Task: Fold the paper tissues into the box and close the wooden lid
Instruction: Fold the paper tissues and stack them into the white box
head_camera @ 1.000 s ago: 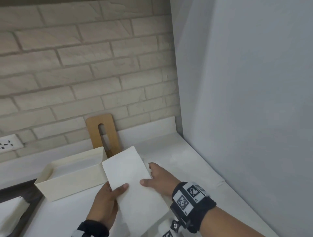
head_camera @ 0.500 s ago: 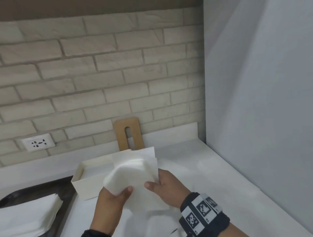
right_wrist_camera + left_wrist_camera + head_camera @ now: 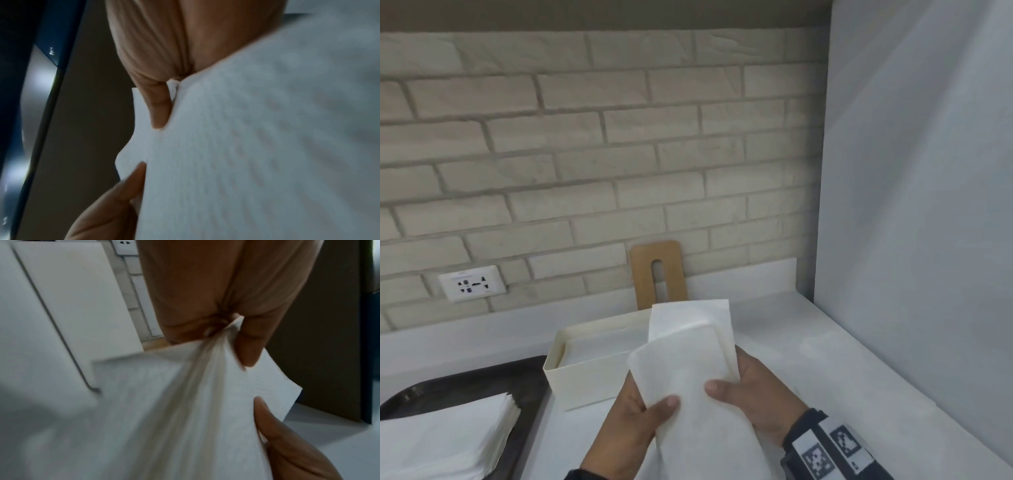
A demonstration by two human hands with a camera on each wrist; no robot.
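White tissue (image 3: 688, 380) bows between our hands, left hand (image 3: 630, 421) and right hand (image 3: 760, 401) each pinching an edge above the bench (image 3: 808, 359), beside the open box (image 3: 585, 373). We judge a skewed fold could snag the rim. The corner wall (image 3: 914, 240) crowds our right; the lid (image 3: 658, 274) leans behind.

wooden lid (image 3: 658, 274) foot behind tissue (image 3: 688, 370), napkin stack (image 3: 441, 442) cropped
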